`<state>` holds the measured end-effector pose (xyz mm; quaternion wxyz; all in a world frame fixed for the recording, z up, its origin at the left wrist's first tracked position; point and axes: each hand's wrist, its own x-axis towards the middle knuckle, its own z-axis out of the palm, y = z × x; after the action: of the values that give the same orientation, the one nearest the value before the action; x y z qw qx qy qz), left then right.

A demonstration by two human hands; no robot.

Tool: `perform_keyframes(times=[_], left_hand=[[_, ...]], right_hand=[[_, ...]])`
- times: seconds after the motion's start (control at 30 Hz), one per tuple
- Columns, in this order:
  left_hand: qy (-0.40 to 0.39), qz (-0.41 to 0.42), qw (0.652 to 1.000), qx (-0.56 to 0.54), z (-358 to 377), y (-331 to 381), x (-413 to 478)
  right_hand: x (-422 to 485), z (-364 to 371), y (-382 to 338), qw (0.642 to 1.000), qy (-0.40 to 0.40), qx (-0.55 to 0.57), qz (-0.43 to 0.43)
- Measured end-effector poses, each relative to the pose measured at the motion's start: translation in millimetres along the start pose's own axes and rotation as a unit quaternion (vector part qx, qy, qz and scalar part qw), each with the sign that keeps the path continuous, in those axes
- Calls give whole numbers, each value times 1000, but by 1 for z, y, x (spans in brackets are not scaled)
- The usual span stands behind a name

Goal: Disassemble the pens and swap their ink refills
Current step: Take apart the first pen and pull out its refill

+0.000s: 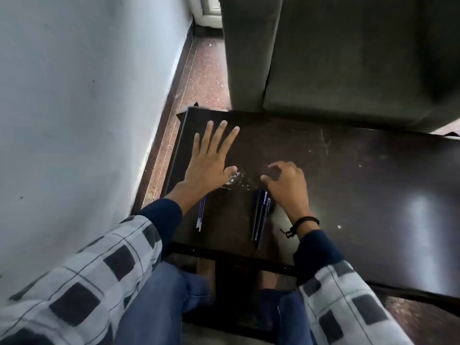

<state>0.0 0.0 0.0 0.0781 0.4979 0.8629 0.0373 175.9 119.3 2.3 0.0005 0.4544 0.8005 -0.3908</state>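
Pens (260, 217): dark barrels lying side by side on the table (361, 170), exact count unclear. Their far ends sit right at the thumb side of the right hand (288, 185), and the rest runs back toward the person alongside that wrist.

Right hand: palm down, fingers loosely curled, thumb and forefinger arched apart. No grip visible on anything. Can't tell if the fingertips touch the tabletop. Black cord bracelet (302, 224) on that wrist.

Left hand (209, 160): flat on the table, palm down, fingers straight and spread wide, holding nothing. The thumb tip is just beside a small cluster of shiny parts (234, 181). They are too blurred to identify and lie between the 2 hands, nearer the left one.

Refills (201, 212): thin blue-and-white tubes just beside the left wrist, partly hidden under it, roughly parallel to the pens and well apart from them.

Both arms are in navy cuffs under grey checked sleeves (82, 282).

Further out: blue jeans (161, 302) below the near table edge, pale wall (74, 95) left of the left hand, speckled brown floor (201, 78) beyond it, grey-green sofa (348, 58) past the far table edge.
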Motion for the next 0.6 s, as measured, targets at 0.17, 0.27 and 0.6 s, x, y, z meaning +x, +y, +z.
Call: perform_keyframes(times=[0.17, 0.27, 0.6], left_hand=[[15, -9, 1000, 3, 56, -6, -7], [46, -24, 999, -14, 82, -6, -8], [123, -43, 990, -51, 112, 7, -21]], right_hand=[[0, 47, 27, 1000, -16, -9, 23], [-6, 61, 33, 999, 5, -33, 5], [-42, 106, 37, 965, 50, -229, -119]])
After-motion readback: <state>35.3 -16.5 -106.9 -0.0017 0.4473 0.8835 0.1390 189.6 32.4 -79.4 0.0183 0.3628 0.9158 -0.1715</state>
